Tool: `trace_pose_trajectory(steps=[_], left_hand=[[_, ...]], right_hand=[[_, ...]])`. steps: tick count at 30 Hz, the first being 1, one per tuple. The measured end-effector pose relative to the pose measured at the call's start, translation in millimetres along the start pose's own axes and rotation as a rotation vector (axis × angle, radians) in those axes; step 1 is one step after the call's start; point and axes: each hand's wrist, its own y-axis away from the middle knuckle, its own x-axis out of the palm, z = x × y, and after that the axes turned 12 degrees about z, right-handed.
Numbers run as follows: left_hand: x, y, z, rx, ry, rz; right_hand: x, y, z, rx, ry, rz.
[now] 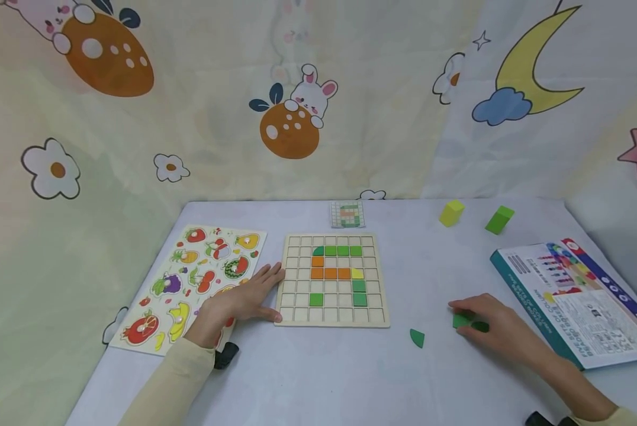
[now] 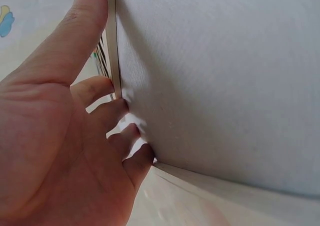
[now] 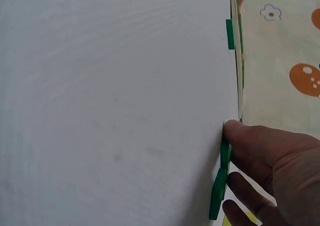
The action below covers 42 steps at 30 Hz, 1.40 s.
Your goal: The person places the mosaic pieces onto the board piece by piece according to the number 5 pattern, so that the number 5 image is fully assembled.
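Green square [image 1: 461,320] right of the grid board [image 1: 333,320]; right hand [image 1: 495,326], fingers pinching it.
We note a quarter-round piece [image 1: 417,338] just off the board's near right corner; left hand [image 1: 248,297], fingers spread, touching the board's left edge.

Occlusions and crops, mostly head view.
Right hand [image 1: 491,325] partly hides the green pieces [image 1: 461,320]; left hand [image 1: 241,303] covers some of the fruit board [image 1: 193,269]. Box [image 1: 579,302] clipped at right edge, fine print illegible. Pattern card [image 1: 347,215] too small for detail. Left wrist view clips the thumb [image 2: 75,33], right wrist view the lower fingers [image 3: 239,214].
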Motion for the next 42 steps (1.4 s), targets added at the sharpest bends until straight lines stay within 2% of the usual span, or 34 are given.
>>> trace_pose_trajectory(steps=[9,16,27,32,37,42], left_hand=[[0.6,0.8,-1.4,-0.004,0.006,-0.005],[-0.3,2.1,-1.8,-0.006,-0.002,-0.002],[1.0,-0.5,1.3,0.005,0.005,-0.004],[1.5,-0.3,2.4,0.011,0.006,-0.002],[1.7,-0.1,2.0,0.014,0.010,0.001],[1.3,0.3,2.9,0.004,-0.005,-0.001]], right_hand=[[1.4,-5.7,9.7,0.028,0.026,-0.008],[-1.5,-26.6,40.4,-0.068,-0.004,-0.040],[13.6,-79.7,108.8,-0.230,-0.091,0.090],[27.5,-102.1,136.2,-0.327,-0.066,0.115],[40.9,-113.8,149.0,-0.356,0.005,0.135],[48.1,-116.2,151.0,-0.353,0.023,0.126]])
